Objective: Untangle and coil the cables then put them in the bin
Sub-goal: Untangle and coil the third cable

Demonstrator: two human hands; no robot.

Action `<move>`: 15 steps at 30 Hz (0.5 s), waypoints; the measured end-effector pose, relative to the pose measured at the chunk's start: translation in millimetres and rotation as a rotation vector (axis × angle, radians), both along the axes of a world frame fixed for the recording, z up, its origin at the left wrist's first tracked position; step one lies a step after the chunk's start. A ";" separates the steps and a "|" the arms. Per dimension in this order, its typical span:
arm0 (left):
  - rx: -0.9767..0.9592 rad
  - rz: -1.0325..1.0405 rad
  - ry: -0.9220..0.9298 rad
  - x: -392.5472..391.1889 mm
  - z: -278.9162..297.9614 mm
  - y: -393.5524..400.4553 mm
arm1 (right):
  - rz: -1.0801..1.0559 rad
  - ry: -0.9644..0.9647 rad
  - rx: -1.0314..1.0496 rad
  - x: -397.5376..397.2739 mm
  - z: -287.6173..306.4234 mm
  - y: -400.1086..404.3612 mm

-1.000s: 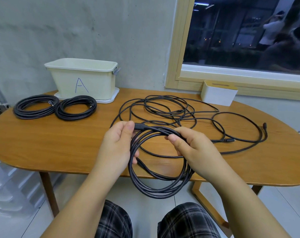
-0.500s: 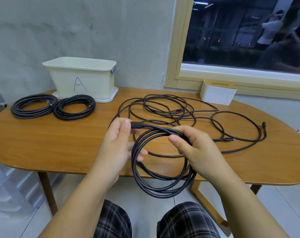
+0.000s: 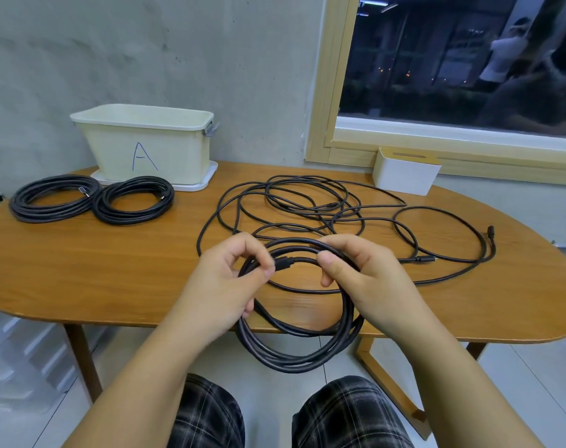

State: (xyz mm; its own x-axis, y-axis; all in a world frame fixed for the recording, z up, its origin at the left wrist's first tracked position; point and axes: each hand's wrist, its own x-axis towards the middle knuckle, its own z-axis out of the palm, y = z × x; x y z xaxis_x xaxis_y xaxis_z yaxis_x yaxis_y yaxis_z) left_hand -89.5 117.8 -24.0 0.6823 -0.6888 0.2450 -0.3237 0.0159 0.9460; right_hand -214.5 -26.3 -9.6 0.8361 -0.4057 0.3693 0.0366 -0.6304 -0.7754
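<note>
A black cable coil [image 3: 294, 350] hangs in front of the table's near edge, held by both hands. My left hand [image 3: 225, 286] pinches the coil's left side and the cable's plug end between thumb and fingers. My right hand [image 3: 369, 282] grips the coil's top right, fingers curled round the strands. Behind them a loose tangle of black cable [image 3: 314, 208] sprawls over the wooden table [image 3: 81, 270]. Two finished coils [image 3: 53, 198] [image 3: 133, 203] lie at the left, in front of the cream bin [image 3: 142, 147] marked "A".
A white box with a yellow top [image 3: 404, 173] stands at the back right under the window. A loose loop with plug ends [image 3: 453, 247] reaches toward the table's right edge. My knees in checked shorts sit below the table edge.
The plug end has been tucked down from the coil's top into its strands by my left hand. Both hands sit a little closer together on the coil.
</note>
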 end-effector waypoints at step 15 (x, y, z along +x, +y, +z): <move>-0.020 -0.111 0.168 -6.4 5.0 -3.6 | 0.026 0.010 -0.030 1.6 0.1 2.3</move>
State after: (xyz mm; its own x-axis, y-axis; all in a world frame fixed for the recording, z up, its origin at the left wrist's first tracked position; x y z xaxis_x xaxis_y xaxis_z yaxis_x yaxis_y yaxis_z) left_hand -95.9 114.2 -19.0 0.6352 -0.7580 0.1481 -0.1562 0.0617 0.9858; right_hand -212.9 -24.0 -9.5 0.8500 -0.3722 0.3728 0.0461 -0.6523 -0.7565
